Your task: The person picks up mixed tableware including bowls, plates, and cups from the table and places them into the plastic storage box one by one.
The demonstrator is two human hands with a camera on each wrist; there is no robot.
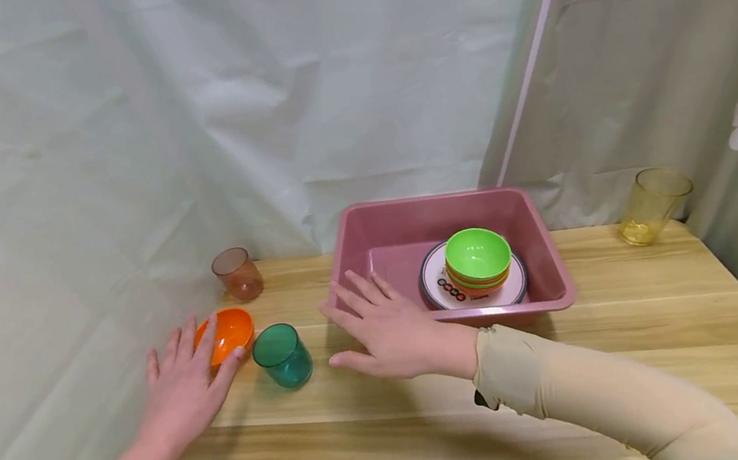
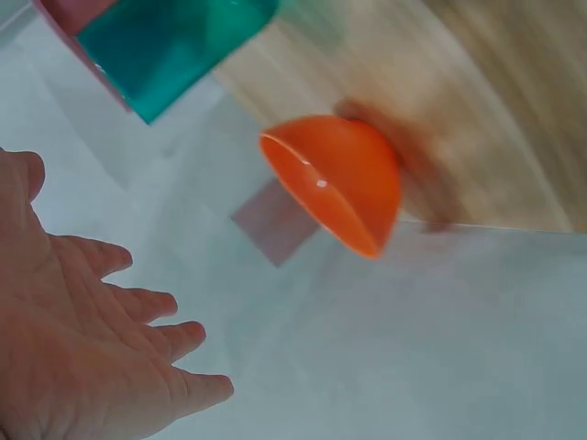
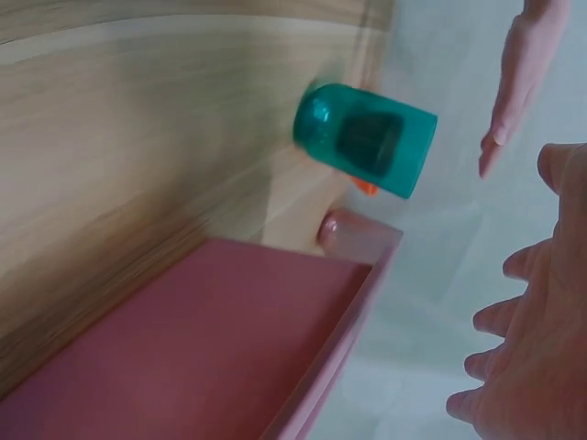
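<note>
My left hand (image 1: 185,388) is spread over the near left side of an orange bowl (image 1: 235,331), and in the left wrist view a gap shows between fingers and the bowl (image 2: 344,174). Just right of the bowl stands a teal cup (image 1: 284,358), upright on the table. My right hand (image 1: 394,326), fingers spread and holding nothing, hovers by the left front corner of a pink basin (image 1: 546,267). Inside the basin a stack of bowls topped by a green bowl (image 1: 477,253) rests on a white plate (image 1: 439,295) with a dark rim.
A reddish clear cup (image 1: 240,275) stands behind the orange bowl, near the curtain (image 1: 238,122). At the far right back of the wooden table (image 1: 646,308) is a tall yellow clear cup (image 1: 652,207). Curtains border the table at the left, back and right.
</note>
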